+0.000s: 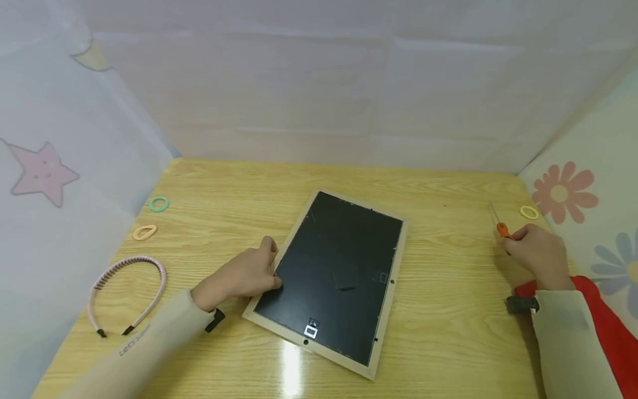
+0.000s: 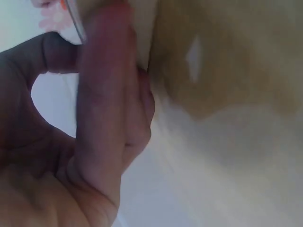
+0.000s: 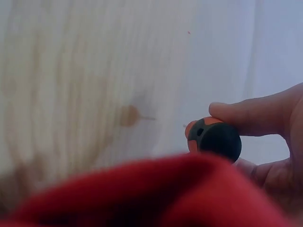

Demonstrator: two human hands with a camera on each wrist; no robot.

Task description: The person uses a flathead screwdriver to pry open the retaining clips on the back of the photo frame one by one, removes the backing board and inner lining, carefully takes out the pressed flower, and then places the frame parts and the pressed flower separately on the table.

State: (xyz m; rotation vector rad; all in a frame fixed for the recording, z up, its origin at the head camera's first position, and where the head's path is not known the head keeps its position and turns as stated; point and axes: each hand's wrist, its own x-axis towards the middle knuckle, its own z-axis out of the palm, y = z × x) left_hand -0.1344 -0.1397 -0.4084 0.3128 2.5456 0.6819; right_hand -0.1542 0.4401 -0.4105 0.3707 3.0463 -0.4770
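Observation:
A picture frame [image 1: 335, 271] with a light wooden border lies black back up, slanted across the middle of the table. My left hand [image 1: 251, 271] grips its left edge, thumb on the black backing and fingers at the outer side. The left wrist view shows those fingers [image 2: 106, 94] bent against the pale wooden edge [image 2: 144, 35]. At the far right, my right hand [image 1: 539, 252] holds a screwdriver [image 1: 503, 229] by its orange and black handle, the thin shaft pointing away from me. Its dark handle end [image 3: 220, 142] sits between thumb and fingers in the right wrist view.
On the left of the table lie a pink headband [image 1: 161, 271], a peach hair tie [image 1: 145, 232] and a green hair tie [image 1: 159, 204]. A yellow hair tie [image 1: 529, 212] lies near the right edge. Red cloth [image 1: 605, 327] hangs beside my right forearm. Pale walls surround the table [image 1: 448, 332].

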